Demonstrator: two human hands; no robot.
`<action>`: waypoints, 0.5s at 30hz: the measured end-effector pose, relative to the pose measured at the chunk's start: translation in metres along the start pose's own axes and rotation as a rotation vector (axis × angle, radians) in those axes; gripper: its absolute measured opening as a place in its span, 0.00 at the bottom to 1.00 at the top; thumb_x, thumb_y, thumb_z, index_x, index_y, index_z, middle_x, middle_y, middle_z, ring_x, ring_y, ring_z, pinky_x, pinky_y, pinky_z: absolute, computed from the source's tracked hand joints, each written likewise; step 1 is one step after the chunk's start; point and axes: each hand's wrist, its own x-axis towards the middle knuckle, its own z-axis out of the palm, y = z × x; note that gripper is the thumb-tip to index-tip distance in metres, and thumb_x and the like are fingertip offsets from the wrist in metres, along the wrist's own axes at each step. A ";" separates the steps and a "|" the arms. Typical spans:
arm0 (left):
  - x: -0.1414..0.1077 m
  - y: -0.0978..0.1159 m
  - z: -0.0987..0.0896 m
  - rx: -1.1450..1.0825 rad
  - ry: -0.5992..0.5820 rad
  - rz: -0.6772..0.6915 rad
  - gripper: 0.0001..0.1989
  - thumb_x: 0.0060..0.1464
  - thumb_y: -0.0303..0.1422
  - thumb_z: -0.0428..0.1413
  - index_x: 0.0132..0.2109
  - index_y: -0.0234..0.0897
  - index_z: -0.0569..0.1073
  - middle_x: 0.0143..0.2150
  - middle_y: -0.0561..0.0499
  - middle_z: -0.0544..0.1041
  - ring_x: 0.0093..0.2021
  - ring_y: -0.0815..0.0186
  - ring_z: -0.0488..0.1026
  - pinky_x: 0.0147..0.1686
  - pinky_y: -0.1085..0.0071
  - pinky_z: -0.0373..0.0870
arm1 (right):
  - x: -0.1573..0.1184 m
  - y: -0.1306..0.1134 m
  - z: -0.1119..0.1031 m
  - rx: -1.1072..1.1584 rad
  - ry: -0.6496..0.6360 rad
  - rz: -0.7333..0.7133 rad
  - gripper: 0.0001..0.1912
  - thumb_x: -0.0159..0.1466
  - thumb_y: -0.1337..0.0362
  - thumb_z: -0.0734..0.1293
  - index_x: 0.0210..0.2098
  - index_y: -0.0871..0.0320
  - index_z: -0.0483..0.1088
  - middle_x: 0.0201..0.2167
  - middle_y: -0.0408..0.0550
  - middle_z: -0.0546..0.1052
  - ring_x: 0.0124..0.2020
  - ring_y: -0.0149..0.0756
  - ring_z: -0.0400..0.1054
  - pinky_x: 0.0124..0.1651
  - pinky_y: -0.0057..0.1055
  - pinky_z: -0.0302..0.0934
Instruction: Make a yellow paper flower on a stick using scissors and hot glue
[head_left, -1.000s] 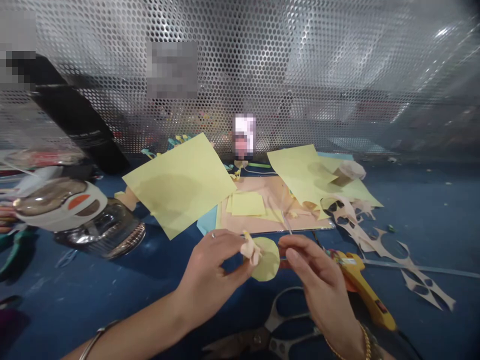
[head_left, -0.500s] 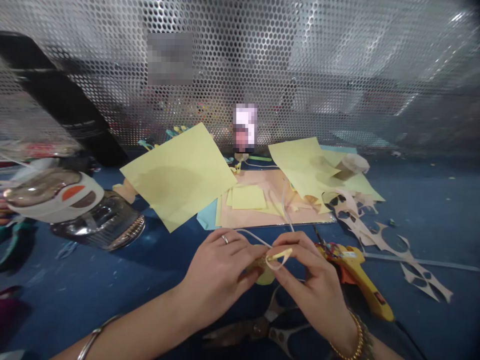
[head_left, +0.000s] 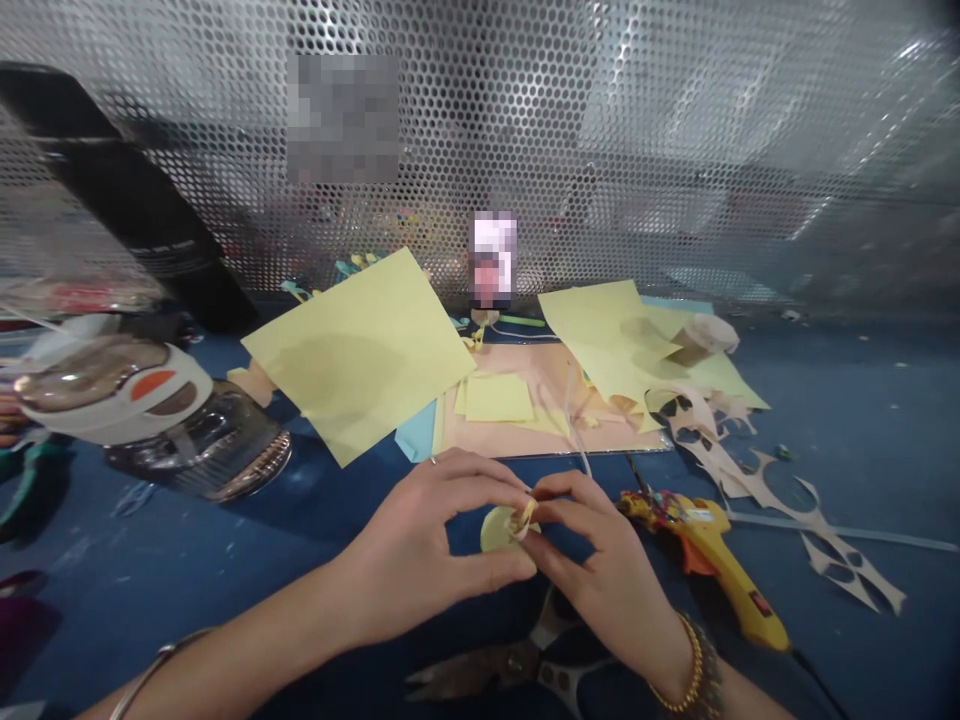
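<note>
Both hands meet low in the middle of the view around a small paper flower (head_left: 523, 522) of cream and yellow curled pieces. A round pale-green paper piece (head_left: 495, 530) shows beneath it; whether the two are joined I cannot tell. My right hand (head_left: 600, 560) pinches the flower from the right between thumb and fingers. My left hand (head_left: 431, 535) curves around from the other side, index fingertip at the flower's top edge and thumb below. Under the hands lie metal scissors (head_left: 495, 672), partly covered. A yellow glue gun (head_left: 731, 575) rests just right of my right hand.
Behind the hands are yellow paper sheets (head_left: 360, 355), a peach sheet (head_left: 551, 360) and small yellow squares (head_left: 499, 397). Cut-out paper scraps (head_left: 720, 465) lie right. A glass jar (head_left: 202, 440) and a tall black object (head_left: 142, 210) stand left. A perforated metal panel (head_left: 480, 120) closes the back.
The flower has shifted slightly left and been turned, and more of the round green piece shows. My left hand's grip has loosened, its thumb and index finger further apart.
</note>
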 end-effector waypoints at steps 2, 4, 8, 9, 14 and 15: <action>0.000 0.000 0.001 -0.009 0.013 -0.016 0.10 0.48 0.32 0.62 0.41 0.44 0.77 0.44 0.49 0.79 0.45 0.61 0.75 0.45 0.63 0.73 | 0.000 0.000 0.000 0.001 -0.014 -0.006 0.02 0.60 0.65 0.68 0.31 0.54 0.75 0.38 0.48 0.72 0.41 0.41 0.68 0.45 0.40 0.63; -0.001 -0.001 0.002 -0.021 0.025 -0.030 0.07 0.50 0.32 0.61 0.38 0.44 0.78 0.42 0.50 0.79 0.44 0.61 0.75 0.45 0.64 0.73 | 0.000 0.000 0.000 0.019 -0.029 -0.010 0.03 0.60 0.65 0.68 0.32 0.54 0.75 0.38 0.49 0.72 0.41 0.41 0.68 0.44 0.40 0.63; -0.001 -0.002 0.003 -0.046 0.016 -0.062 0.05 0.50 0.33 0.61 0.37 0.44 0.78 0.42 0.51 0.78 0.45 0.62 0.74 0.45 0.65 0.72 | 0.000 -0.001 0.001 0.043 -0.032 -0.019 0.04 0.60 0.64 0.68 0.34 0.55 0.75 0.39 0.49 0.72 0.41 0.41 0.68 0.45 0.41 0.63; -0.001 -0.002 0.004 -0.049 0.008 -0.071 0.05 0.50 0.33 0.61 0.37 0.45 0.78 0.42 0.51 0.78 0.45 0.63 0.74 0.46 0.65 0.71 | -0.001 -0.001 0.001 0.045 -0.027 -0.022 0.04 0.60 0.64 0.68 0.34 0.55 0.75 0.39 0.49 0.72 0.42 0.41 0.67 0.45 0.41 0.62; -0.001 -0.004 0.006 -0.013 0.009 -0.033 0.07 0.49 0.34 0.62 0.39 0.44 0.78 0.43 0.51 0.78 0.46 0.61 0.73 0.48 0.63 0.69 | -0.001 0.000 0.002 0.049 -0.015 -0.036 0.04 0.59 0.66 0.69 0.35 0.53 0.75 0.39 0.48 0.72 0.42 0.41 0.67 0.45 0.40 0.62; -0.001 -0.005 0.005 -0.007 0.001 -0.025 0.09 0.48 0.35 0.63 0.39 0.44 0.77 0.43 0.51 0.78 0.46 0.61 0.73 0.48 0.63 0.68 | -0.001 0.000 0.002 0.045 -0.014 -0.037 0.03 0.59 0.66 0.68 0.34 0.53 0.75 0.39 0.47 0.72 0.42 0.41 0.67 0.45 0.40 0.61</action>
